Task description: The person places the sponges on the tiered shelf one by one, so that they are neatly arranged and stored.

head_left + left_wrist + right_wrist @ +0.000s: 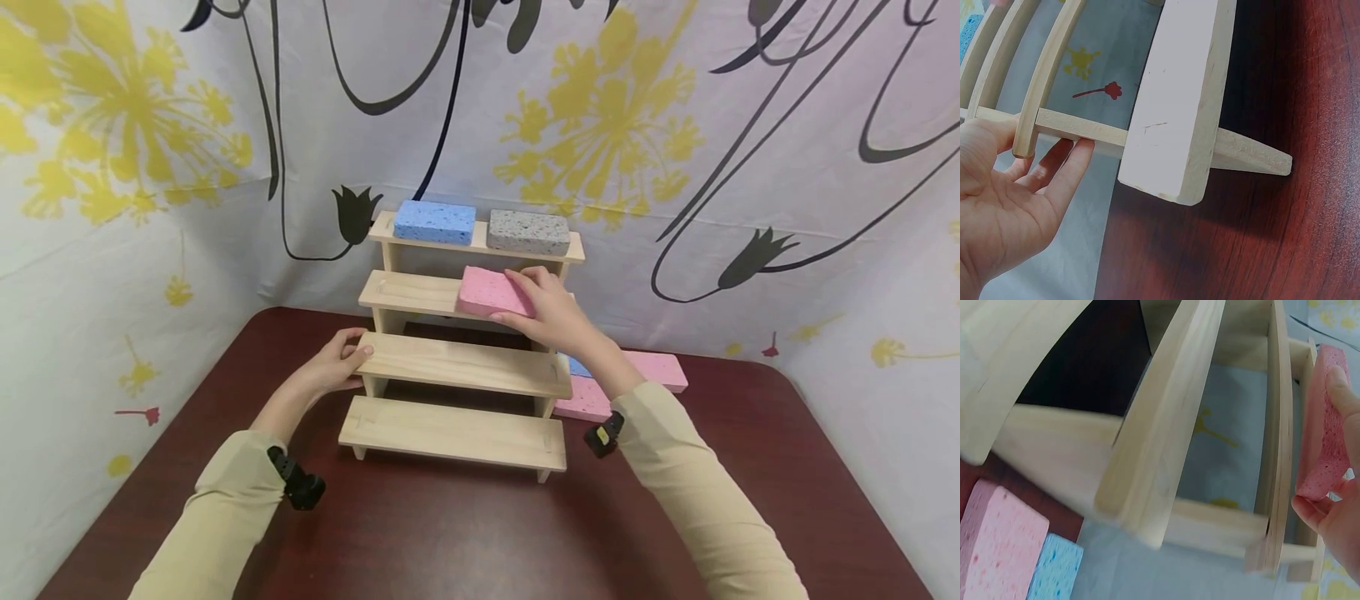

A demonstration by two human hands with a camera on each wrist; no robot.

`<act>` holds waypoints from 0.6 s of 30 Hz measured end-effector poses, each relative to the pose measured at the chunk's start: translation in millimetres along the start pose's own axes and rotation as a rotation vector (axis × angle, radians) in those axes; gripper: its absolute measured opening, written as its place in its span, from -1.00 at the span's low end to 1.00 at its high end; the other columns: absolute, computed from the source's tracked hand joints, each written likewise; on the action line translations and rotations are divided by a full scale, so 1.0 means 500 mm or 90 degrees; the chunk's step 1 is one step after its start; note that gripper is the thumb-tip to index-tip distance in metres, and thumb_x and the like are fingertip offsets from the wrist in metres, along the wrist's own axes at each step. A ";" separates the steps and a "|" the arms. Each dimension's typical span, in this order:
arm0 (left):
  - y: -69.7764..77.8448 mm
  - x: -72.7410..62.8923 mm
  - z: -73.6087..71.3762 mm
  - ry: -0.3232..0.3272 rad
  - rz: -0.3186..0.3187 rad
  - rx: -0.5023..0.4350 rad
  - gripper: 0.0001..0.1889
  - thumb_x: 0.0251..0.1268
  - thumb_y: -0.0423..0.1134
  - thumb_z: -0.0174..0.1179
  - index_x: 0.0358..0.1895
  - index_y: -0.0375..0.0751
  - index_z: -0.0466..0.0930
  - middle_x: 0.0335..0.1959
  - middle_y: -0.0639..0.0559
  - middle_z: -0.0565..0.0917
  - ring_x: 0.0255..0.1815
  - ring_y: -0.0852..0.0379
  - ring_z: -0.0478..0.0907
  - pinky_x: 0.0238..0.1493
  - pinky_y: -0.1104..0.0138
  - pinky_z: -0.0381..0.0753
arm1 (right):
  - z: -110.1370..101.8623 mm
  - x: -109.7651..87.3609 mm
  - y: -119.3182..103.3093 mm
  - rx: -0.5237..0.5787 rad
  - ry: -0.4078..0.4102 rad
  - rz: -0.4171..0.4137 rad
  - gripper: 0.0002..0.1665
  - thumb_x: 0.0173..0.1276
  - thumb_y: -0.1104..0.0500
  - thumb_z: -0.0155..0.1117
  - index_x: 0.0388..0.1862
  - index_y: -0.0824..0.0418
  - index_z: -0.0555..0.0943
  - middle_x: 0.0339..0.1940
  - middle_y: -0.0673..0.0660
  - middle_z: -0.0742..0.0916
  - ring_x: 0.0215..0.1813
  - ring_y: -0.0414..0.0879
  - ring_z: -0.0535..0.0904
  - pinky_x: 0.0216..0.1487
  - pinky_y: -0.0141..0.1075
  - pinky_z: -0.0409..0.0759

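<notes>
Nearest the camera, two beige sleeves (217, 517), a black wrist camera (302, 487) at the left cuff and another at the right. Just beyond, on the dark red-brown tabletop (465, 533), a four-tier wooden display stand (453, 429). Left hand (327, 367) bent round the left end of the second board from the bottom (465, 364), thumb on top, fingers underneath against the side rail (1079, 125); probably steadying. Right hand (555, 312) partly closed, thumb and fingers pinching a pink cellulose sponge (483, 292) by its right end, over the second board from the top (408, 292). Touching that board or just above it: cannot tell from these views.

Already done, to judge by the layout: a blue speckled sponge (435, 222) and a grey speckled sponge (528, 232) side by side on the top board (384, 225), blue to the left, narrow gap between. In progress, apparently: the second tier, not yet finished. Seemingly left: two loose pink sponges (660, 371) and a loose blue sponge (577, 367) on the tabletop to the right of the stand, partly hidden behind the right forearm and the stand's frame; any more behind, impossible to tell. Likely less than half done, with only the top pair set down so far.
</notes>
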State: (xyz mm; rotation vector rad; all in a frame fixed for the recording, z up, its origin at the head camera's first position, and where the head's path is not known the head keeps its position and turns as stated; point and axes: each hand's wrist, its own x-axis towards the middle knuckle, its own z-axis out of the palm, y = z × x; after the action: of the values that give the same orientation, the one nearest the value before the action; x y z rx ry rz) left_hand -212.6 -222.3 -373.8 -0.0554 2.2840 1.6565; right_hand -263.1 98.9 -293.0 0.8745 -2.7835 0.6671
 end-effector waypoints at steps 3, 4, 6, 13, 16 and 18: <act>0.001 0.000 0.000 -0.004 -0.002 0.004 -0.38 0.47 -0.16 -0.22 0.42 -0.26 -0.28 0.33 -0.46 0.11 0.26 -0.31 0.26 0.19 -0.01 0.42 | 0.010 0.015 -0.007 -0.008 -0.002 -0.012 -0.14 0.18 -0.17 0.24 0.36 0.20 0.25 0.22 0.29 0.38 0.23 0.16 0.30 0.22 0.05 0.34; 0.000 0.001 0.000 -0.002 -0.005 0.001 -0.39 0.47 -0.16 -0.22 0.42 -0.24 -0.27 0.33 -0.44 0.12 0.26 -0.30 0.27 0.20 -0.01 0.42 | 0.014 0.021 -0.009 -0.008 -0.002 -0.017 -0.15 0.18 -0.17 0.24 0.35 0.21 0.25 0.22 0.29 0.39 0.23 0.16 0.30 0.23 0.04 0.34; 0.000 0.001 -0.001 -0.001 -0.006 0.004 -0.39 0.46 -0.15 -0.22 0.42 -0.23 -0.27 0.32 -0.43 0.14 0.26 -0.29 0.27 0.20 -0.01 0.43 | 0.021 0.031 -0.013 -0.008 -0.002 -0.024 -0.15 0.18 -0.17 0.24 0.35 0.20 0.27 0.21 0.28 0.39 0.21 0.15 0.30 0.21 0.02 0.36; -0.002 0.002 -0.003 0.002 -0.008 0.003 -0.39 0.46 -0.16 -0.21 0.42 -0.22 -0.26 0.31 -0.42 0.16 0.25 -0.28 0.29 0.20 0.01 0.43 | 0.040 0.065 -0.035 0.002 -0.014 -0.030 -0.16 0.17 -0.20 0.24 0.33 0.18 0.29 0.20 0.26 0.41 0.20 0.13 0.31 0.23 -0.02 0.35; -0.003 0.002 -0.004 0.000 -0.008 0.002 -0.39 0.46 -0.17 -0.21 0.42 -0.22 -0.26 0.31 -0.42 0.15 0.25 -0.29 0.28 0.19 0.01 0.43 | 0.046 0.078 -0.047 -0.001 -0.022 -0.028 -0.16 0.16 -0.21 0.24 0.33 0.17 0.29 0.19 0.26 0.41 0.19 0.13 0.31 0.22 -0.03 0.35; -0.003 0.002 -0.004 0.000 -0.009 0.001 -0.39 0.46 -0.17 -0.21 0.42 -0.21 -0.26 0.31 -0.42 0.15 0.25 -0.29 0.28 0.19 0.00 0.43 | 0.049 0.086 -0.055 -0.004 -0.027 -0.027 -0.16 0.16 -0.21 0.24 0.32 0.17 0.30 0.18 0.25 0.41 0.17 0.13 0.32 0.22 -0.04 0.36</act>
State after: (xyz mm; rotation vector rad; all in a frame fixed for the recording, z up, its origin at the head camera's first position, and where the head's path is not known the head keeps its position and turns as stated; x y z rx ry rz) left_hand -213.7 -224.3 -374.9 -0.0708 2.2790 1.6474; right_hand -282.9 45.8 -292.9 0.9545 -2.7940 0.6396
